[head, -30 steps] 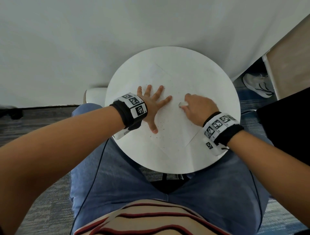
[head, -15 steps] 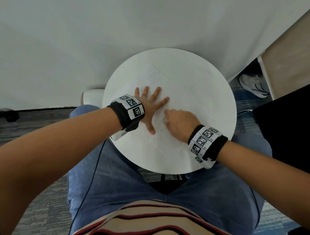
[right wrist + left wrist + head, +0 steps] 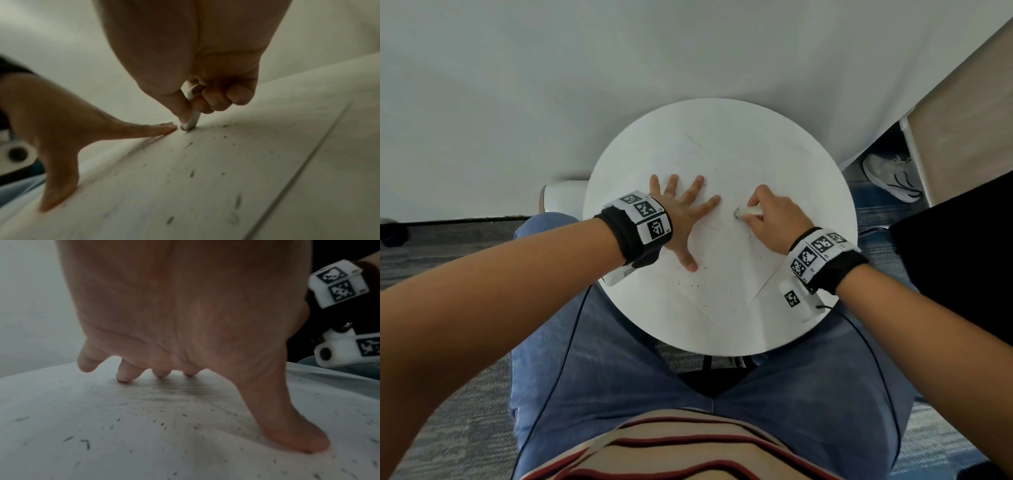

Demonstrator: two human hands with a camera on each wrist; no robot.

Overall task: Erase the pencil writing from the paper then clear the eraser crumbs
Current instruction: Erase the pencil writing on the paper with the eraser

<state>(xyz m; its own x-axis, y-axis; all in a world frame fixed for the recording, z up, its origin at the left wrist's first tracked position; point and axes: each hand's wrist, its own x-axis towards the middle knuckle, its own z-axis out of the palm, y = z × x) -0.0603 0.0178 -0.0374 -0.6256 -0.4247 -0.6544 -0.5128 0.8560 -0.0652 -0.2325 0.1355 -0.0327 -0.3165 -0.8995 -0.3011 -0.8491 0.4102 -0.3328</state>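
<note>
A white sheet of paper lies turned like a diamond on the round white table. My left hand presses flat on the paper's left part, fingers spread. My right hand pinches a white eraser and holds its tip down on the paper, just right of the left index finger. The right wrist view shows the eraser between thumb and fingers, tip on the sheet. Dark eraser crumbs are scattered over the paper. A smudged grey patch shows under the left palm.
The table stands against a white wall. My knees in blue jeans sit under its near edge. A shoe and a wooden panel are at the right. A white object shows behind the table's left edge.
My right hand swept toward me and left with the eraser, then back out to the right. The left hand stays pressed on the paper.
</note>
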